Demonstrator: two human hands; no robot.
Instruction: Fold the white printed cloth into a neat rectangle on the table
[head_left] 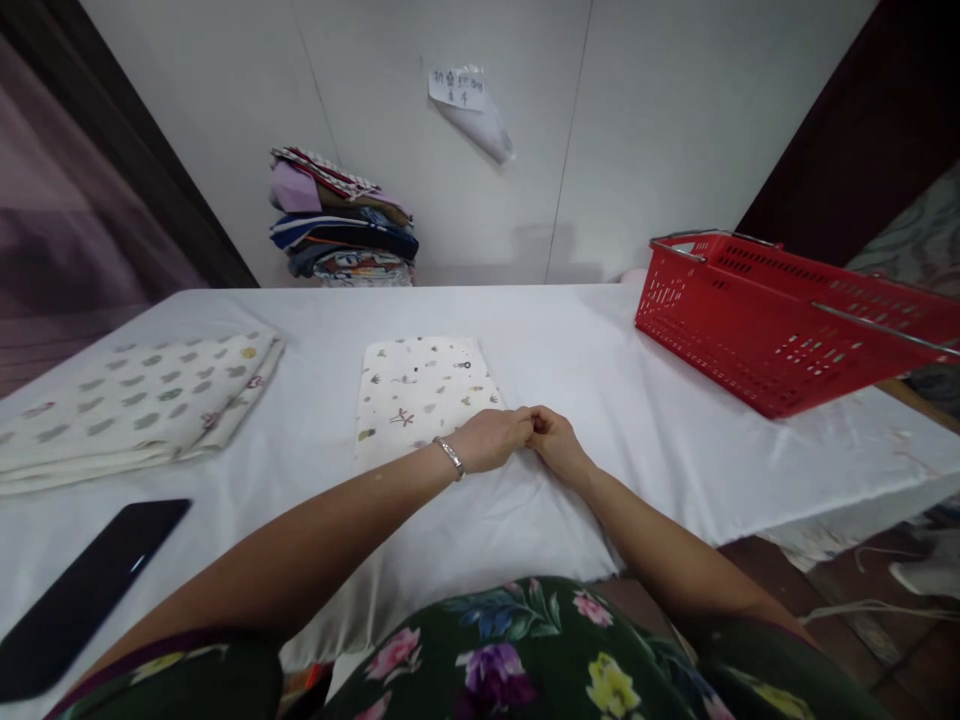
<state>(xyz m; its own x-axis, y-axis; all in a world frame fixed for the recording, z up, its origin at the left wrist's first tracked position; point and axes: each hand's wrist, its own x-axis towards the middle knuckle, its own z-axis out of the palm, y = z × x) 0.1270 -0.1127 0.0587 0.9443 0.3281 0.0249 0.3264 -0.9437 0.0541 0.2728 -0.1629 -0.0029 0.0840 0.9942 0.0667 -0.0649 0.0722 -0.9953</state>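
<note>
My left hand, with a silver bracelet at its wrist, meets my right hand just past the right edge of a folded cream cloth. The cloth lies flat and carries small printed figures. The fingertips of both hands are pinched together, and whatever is between them is too small or hidden to make out. Part of the folded cloth's near right side is covered by my left hand and forearm. Under my hands the white tablecloth shows soft wrinkles.
On the left lies a larger folded cloth with grey spots, with a black phone nearer to me. A stack of folded fabrics stands at the back. A red shopping basket with metal handles is at the right. A paper note hangs on the wall.
</note>
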